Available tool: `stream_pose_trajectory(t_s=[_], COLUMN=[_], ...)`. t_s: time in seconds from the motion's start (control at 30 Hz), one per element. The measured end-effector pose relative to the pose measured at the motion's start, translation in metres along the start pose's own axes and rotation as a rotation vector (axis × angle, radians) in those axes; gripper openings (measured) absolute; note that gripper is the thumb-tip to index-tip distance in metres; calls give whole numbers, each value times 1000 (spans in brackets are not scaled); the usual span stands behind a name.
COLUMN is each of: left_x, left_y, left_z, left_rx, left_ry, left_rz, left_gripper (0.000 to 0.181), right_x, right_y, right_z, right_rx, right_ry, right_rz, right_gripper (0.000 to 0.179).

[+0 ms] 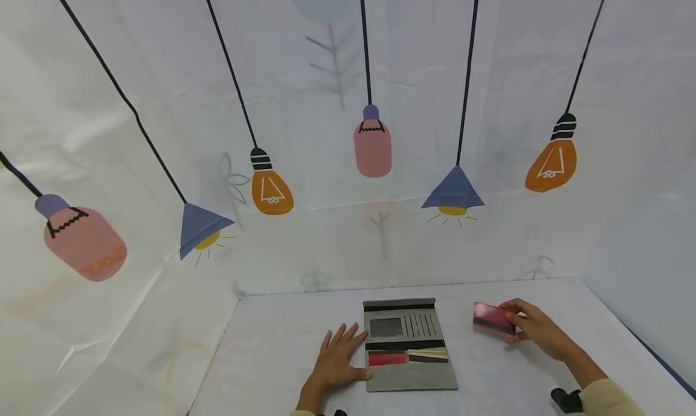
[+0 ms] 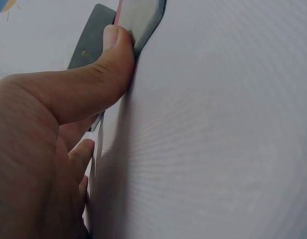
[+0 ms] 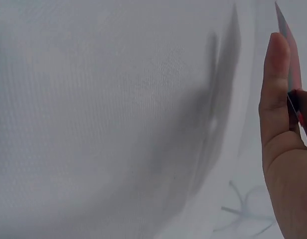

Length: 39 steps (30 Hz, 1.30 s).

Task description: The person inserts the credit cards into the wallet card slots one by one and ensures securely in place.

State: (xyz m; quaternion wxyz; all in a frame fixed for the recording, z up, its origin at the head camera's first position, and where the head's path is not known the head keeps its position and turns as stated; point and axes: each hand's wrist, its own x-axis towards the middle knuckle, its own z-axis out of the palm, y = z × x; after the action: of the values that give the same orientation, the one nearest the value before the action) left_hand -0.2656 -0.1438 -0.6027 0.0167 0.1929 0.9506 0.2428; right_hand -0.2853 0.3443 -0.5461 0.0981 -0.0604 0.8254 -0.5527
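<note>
An opened grey wallet (image 1: 408, 377) lies flat on the white table, with a red card (image 1: 387, 358) and a cream-and-black card (image 1: 428, 355) tucked in its lower half. Along the wallet's left edge my left hand (image 1: 336, 360) rests with fingers spread, its thumb and a fingertip touching that edge. The left wrist view shows the thumb (image 2: 111, 55) against the wallet's side. Over to the right, my right hand (image 1: 535, 331) pinches a red card with a dark stripe (image 1: 492, 317) by its right end, between thumb and fingers. In the right wrist view this card (image 3: 292, 57) appears nearly edge-on.
The white table (image 1: 261, 343) meets a white sheet (image 1: 326, 247) printed with hanging lamps at the back. The same sheeting rises at the left and right sides. The wallet's upper half has a dark window (image 1: 386, 327) and several slots.
</note>
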Motion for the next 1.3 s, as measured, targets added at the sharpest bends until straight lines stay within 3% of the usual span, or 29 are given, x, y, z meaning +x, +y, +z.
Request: stream_pose_trajectory(t_s=[0.2,0.43,0.53,1.3], left_x=[-1,-2,-2,-2], left_y=[1,1,1,2], left_z=[0,1,1,-1], left_rx=[4,4,7,7], left_ry=[-2,-1,2,8], left_rz=[-3,-15,-15,9], left_gripper=[91,91,92,90], right_x=[3,10,13,38], right_y=[-3,-10,-16,-43], right_z=[13,31,39,83], right_rx=[-3,122,129,-130], right_ry=[30,111,119,149], right_rz=[2,-10,-11,-52], right_gripper=[42,48,50,31])
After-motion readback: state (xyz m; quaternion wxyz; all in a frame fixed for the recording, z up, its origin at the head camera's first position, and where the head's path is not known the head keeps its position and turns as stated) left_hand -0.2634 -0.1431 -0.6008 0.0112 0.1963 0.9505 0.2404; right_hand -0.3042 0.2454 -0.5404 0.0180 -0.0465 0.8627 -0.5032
